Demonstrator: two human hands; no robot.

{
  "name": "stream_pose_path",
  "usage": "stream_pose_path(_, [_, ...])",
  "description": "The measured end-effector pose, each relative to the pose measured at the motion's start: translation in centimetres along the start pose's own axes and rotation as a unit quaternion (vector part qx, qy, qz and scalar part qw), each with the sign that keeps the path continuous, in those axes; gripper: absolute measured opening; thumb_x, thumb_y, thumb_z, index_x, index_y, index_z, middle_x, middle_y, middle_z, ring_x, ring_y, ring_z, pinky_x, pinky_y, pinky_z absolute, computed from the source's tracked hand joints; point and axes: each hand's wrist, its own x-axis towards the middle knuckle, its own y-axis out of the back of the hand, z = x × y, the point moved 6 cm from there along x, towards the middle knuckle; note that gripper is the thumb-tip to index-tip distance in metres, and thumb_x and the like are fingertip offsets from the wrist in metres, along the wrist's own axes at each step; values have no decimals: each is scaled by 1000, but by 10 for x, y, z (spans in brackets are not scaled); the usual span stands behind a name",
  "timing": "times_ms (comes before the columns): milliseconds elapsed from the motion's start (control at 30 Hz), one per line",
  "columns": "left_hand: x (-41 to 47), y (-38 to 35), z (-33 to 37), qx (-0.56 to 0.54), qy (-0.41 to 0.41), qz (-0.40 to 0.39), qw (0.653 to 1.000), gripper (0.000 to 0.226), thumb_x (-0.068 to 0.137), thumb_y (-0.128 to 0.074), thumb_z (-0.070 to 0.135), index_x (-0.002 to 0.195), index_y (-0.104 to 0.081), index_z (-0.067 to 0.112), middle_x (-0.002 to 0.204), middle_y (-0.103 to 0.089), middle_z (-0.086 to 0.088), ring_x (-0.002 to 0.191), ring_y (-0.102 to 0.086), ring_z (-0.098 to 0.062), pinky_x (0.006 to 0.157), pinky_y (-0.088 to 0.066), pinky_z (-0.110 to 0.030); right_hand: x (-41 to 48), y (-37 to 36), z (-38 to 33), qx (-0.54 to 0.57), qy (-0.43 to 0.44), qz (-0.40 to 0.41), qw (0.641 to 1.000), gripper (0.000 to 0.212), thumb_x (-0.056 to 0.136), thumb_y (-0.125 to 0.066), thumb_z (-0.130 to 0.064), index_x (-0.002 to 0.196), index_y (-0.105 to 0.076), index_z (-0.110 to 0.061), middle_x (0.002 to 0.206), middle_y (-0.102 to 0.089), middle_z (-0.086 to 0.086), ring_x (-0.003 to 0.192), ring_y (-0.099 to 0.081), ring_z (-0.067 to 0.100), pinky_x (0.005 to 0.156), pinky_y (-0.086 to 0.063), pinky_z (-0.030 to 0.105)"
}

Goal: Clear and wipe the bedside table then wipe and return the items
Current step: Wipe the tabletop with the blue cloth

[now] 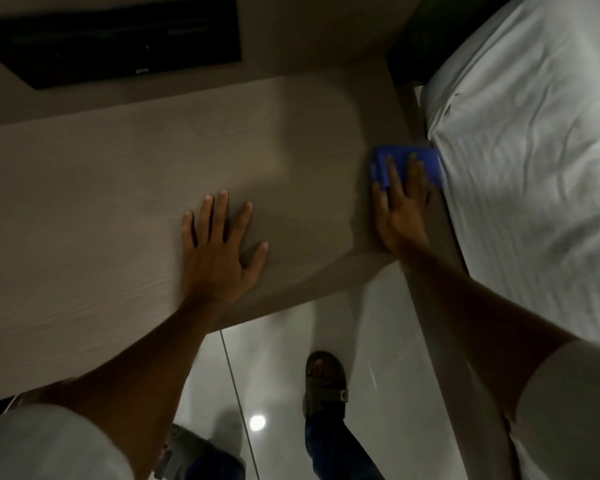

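Head view: left hand (215,258) flat on the wood surface (84,202), fingers (222,209) spread, holding nothing. Right hand (400,206) presses a blue cloth (426,161) flat at the surface's right end, just beside the white bed (534,150); fingers extended, not clenched.

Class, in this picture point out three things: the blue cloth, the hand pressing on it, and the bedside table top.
blue cloth (404,159): head view, on the bare fabric above the fingertips.
right hand (400,216): head view, on the back of the hand.
bedside table top (118,188): head view, on bare wood left of the left hand.
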Motion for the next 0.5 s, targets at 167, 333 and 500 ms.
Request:
stream_pose_path(167, [1, 1, 0, -7, 10, -16, 1000, 74, 90, -30, 65, 154, -22, 27, 164, -12, -13, 150, -9, -34, 119, -9, -57, 27, -11, -52, -27, 36, -22, 999, 59, 94, -30, -51, 149, -19, -34, 161, -10, 8, 148, -6, 25, 116, -4, 52])
stream_pose_path(333, [-1, 4, 1, -14, 3, 20, 1000, 72, 92, -32, 64, 151, -32, 23, 162, -21, -14, 150, -15, -33, 119, -10, -57, 12, -40, -146, -31, 287, -79, 954, 55, 95, -34, -39, 149, -23, -30, 160, -16, 9, 147, -10, 26, 116, -4, 49])
stream_pose_path(500, [1, 3, 1, -4, 9, 6, 1000, 73, 91, -31, 65, 153, -27, 25, 163, -17, -12, 150, -12, -33, 120, -10, -57, 81, -25, -100, 33, 180, -56, 982, 57, 93, -32, -40, 146, -30, -20, 158, -22, 11, 146, -18, 26, 114, -15, 48])
